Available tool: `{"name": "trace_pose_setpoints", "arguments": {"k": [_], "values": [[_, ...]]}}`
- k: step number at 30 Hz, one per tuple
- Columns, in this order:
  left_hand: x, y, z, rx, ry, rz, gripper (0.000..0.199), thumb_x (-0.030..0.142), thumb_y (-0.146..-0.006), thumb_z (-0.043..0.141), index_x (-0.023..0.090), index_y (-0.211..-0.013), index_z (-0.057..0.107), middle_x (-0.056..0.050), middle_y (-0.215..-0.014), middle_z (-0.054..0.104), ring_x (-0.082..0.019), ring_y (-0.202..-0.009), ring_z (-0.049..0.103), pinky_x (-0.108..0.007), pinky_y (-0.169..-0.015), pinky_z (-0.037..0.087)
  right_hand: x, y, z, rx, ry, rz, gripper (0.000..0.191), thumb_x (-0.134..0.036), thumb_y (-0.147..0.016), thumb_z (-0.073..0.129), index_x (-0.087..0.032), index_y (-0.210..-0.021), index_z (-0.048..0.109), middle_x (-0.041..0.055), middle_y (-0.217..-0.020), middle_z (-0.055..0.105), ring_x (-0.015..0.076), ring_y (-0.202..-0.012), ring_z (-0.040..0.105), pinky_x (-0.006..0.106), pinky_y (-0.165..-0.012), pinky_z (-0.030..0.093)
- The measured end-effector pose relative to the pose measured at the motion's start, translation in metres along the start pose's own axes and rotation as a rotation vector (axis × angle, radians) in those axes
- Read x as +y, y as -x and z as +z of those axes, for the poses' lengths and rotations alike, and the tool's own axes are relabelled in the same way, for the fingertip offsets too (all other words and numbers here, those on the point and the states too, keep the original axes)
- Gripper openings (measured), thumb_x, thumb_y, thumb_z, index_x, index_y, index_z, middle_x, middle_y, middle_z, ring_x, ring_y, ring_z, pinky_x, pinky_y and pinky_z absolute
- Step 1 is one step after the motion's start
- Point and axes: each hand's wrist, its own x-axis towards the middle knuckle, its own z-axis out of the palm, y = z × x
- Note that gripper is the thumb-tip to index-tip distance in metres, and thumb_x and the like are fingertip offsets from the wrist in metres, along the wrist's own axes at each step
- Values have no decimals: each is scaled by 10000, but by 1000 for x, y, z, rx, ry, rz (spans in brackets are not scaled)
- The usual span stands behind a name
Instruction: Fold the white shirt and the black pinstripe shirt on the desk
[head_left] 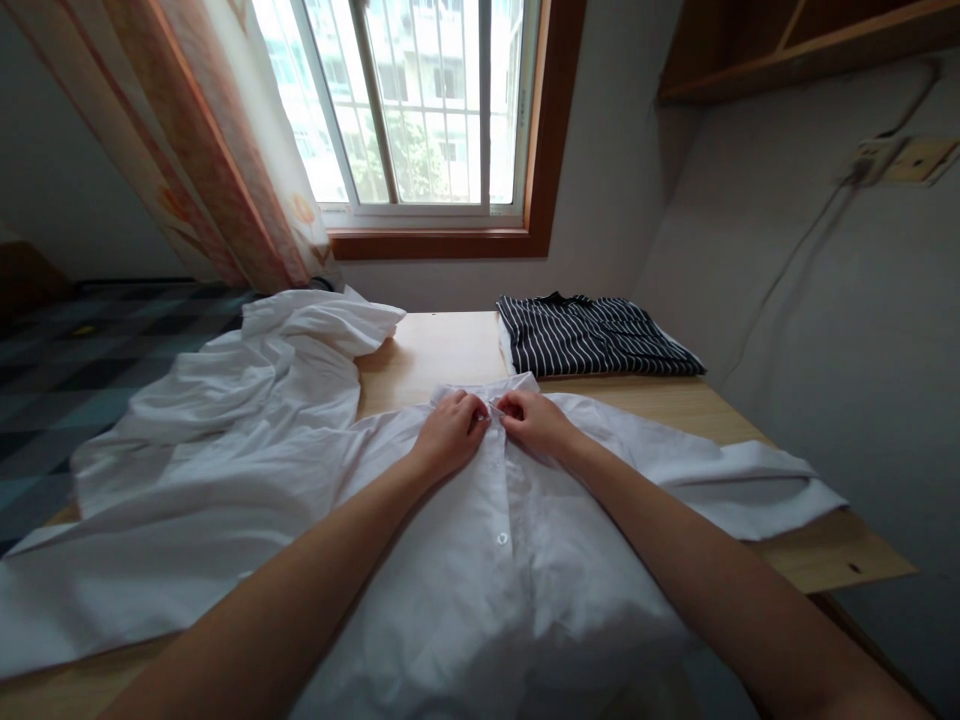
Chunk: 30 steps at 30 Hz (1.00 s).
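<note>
My left hand (452, 432) and right hand (534, 420) are pinching the white shirt's placket just below the collar (487, 386), fingertips closed on fabric. Shirt (457, 570) is lying spread on the wooden table (442, 350), sleeves out; striped garment (596, 337) is sitting beyond it.

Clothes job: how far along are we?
Looks done: striped garment, folded flat at the far side of the table.
In hand: white shirt, front up, left hand and right hand at the placket near its collar.
Probably left: folding that shirt, sleeves spread out, and the rumpled white cloth.
</note>
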Motion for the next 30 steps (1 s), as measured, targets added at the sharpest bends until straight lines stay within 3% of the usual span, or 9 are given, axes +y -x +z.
{"name": "trace_pose_setpoints", "arguments": {"k": [9,18,30], "values": [[4,0,-1,-10,-57,25,65,191,-867,543,199,-834,598,-63,-869,590,-232,-861,570,-403,-871,486,-15,3,-2,84,-110,-34,145,-66,-699,585,-170,-763,661,-25,-649,596,120,-616,510,238,-618,382],[6,1,-6,36,29,13,117,182,-890,487,198,-827,584,-71,-891,620,-225,-858,581,-381,-831,494,-13,4,4,70,-163,82,144,-80,-693,578,-154,-766,678,4,-701,641,137,-652,564,248,-647,431],[8,1,-13,14,58,-11,130,211,-884,483,198,-831,602,-76,-881,670,-229,-832,605,-364,-793,491,-8,3,6,-6,-495,266,161,-83,-745,554,-142,-841,670,-51,-558,569,76,-421,466,180,-413,362]]}}
